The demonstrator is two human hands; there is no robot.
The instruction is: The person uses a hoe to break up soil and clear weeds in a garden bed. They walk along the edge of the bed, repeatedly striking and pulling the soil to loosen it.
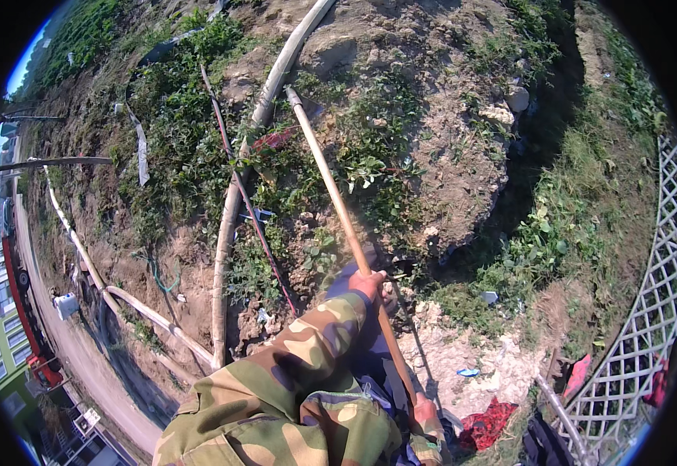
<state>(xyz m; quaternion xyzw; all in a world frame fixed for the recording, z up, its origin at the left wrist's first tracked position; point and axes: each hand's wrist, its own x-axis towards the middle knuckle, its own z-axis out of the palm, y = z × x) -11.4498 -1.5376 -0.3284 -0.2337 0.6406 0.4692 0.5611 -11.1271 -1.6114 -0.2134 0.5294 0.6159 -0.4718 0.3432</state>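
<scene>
A long wooden tool handle (335, 195) runs from low right up and away to the upper middle of the view. Its far end carries a metal socket (294, 98); the tool's head is mostly lost among leaves, so its kind is unclear. Around the middle of the shaft my left hand (369, 285) is closed, its arm in a camouflage sleeve (315, 335). Lower down, near my body, my right hand (424, 410) grips the same shaft. Green weeds (373, 145) and dry earth (443, 169) lie about the far end.
A thick pale pole (226, 244) crosses the slope left of the handle, beside a thin red-and-dark rod (251, 204). At right are a shaded trench (530, 157) and white lattice fence (629, 373). Red patterned cloth (487, 424) lies low right. A red truck (21, 291) stands far left.
</scene>
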